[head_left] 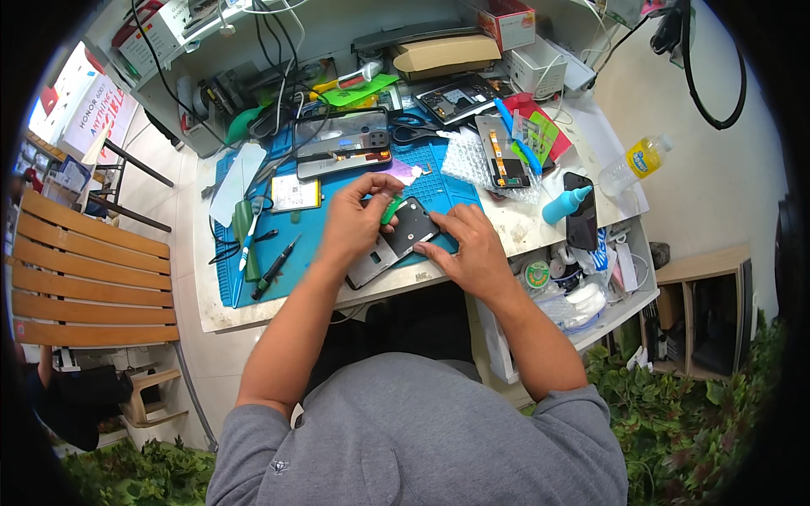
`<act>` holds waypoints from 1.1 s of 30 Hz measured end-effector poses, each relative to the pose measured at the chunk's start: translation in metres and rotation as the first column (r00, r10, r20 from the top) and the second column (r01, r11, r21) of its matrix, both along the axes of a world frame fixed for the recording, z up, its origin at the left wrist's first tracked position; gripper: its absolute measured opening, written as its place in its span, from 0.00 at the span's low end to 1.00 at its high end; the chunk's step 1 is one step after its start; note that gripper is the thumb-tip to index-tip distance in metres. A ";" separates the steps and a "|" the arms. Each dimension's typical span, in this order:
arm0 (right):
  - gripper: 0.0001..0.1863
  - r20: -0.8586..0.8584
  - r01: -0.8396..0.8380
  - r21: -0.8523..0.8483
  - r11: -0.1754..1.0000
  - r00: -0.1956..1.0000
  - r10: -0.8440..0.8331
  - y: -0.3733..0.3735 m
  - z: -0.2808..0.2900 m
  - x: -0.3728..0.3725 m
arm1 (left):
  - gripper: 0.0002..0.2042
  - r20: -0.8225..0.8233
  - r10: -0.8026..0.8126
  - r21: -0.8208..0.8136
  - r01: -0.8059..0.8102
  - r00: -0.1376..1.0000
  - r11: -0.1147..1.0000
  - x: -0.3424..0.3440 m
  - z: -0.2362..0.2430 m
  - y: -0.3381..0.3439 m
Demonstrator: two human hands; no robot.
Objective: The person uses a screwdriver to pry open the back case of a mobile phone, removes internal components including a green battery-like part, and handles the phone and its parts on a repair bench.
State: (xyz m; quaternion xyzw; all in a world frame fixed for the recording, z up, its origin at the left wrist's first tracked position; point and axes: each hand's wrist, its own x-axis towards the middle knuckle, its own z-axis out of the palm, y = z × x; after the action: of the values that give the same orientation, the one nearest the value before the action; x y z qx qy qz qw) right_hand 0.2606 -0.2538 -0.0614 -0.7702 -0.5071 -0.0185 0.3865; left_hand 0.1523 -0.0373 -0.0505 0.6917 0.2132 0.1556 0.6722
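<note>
On the blue repair mat (329, 253) lies a black and silver phone frame (415, 226), slanted across the mat's front edge. My right hand (474, 251) grips its right edge between thumb and fingers. Above its upper left part, my left hand (353, 221) pinches a small bright green piece (391, 210), thin and plastic-looking. Whether that piece touches the frame I cannot tell. A flat phone battery (295, 193) sits left of my left hand. Closer to the mat's left side are a dark screwdriver (276, 268) and a blue-white brush (245, 250).
Opened phones (344, 139) and black scissors (413, 128) crowd the back. At right stand a light blue squeeze bottle (567, 205), a black phone (580, 215) and a clear bottle (634, 164). Below them an open drawer (620, 316) holds solder and loose parts. A slatted wooden chair (93, 274) is at left.
</note>
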 end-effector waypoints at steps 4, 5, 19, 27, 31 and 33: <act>0.28 0.019 -0.001 0.023 1.000 1.000 0.000 0.000 0.001 0.000 | 0.12 0.112 -0.086 -0.461 0.128 0.990 0.878 -0.011 0.002 0.023; 0.28 0.019 -0.001 0.021 1.000 1.000 0.000 0.000 0.001 0.000 | 0.12 0.114 -0.087 -0.489 0.132 0.990 0.862 -0.013 0.002 0.026; 0.28 0.001 -0.004 0.011 1.000 1.000 0.004 0.000 -0.001 0.001 | 0.10 -0.028 -0.197 0.144 0.199 0.980 0.969 0.024 0.006 0.030; 0.29 -0.006 0.013 0.027 1.000 1.000 -0.013 0.001 0.002 -0.001 | 0.10 -0.095 -0.367 0.565 0.354 0.925 0.745 0.035 0.012 0.043; 0.30 0.003 0.006 0.017 1.000 1.000 -0.006 0.001 0.004 -0.002 | 0.12 -0.057 -0.414 0.711 0.328 0.909 0.622 0.037 0.016 0.044; 0.29 0.019 -0.001 0.013 1.000 1.000 0.001 0.001 0.003 -0.002 | 0.12 -0.053 -0.433 0.751 0.322 0.900 0.577 0.039 0.018 0.045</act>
State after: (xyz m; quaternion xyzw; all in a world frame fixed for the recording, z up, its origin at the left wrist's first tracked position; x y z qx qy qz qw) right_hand 0.2591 -0.2531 -0.0581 -0.7671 -0.5109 -0.0288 0.3868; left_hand 0.1913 0.0077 -0.0328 0.9213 -0.0678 0.1287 0.3607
